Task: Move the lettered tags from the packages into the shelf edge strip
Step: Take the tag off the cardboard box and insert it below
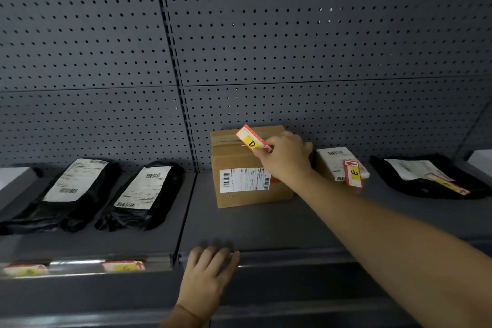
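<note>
My right hand [286, 157] pinches the D tag [251, 139], a red, white and yellow card, lifted over the top of the brown cardboard box [239, 168]. My left hand [207, 274] rests flat on the shelf edge strip [292, 257], fingers straight. An E tag [353, 172] lies on a small white-labelled package [332, 161] to the right. Another tag [447, 184] lies on a black bag [426, 176] at far right. Two tags [123, 266] [25, 270] sit in the strip's left section.
Two black bags [80, 192] [143, 194] with white labels lie on the left shelf section. A grey pegboard wall [239, 34] backs the shelf. Something white [482, 161] stands at the far right edge, and a pale surface [13, 176] at the far left.
</note>
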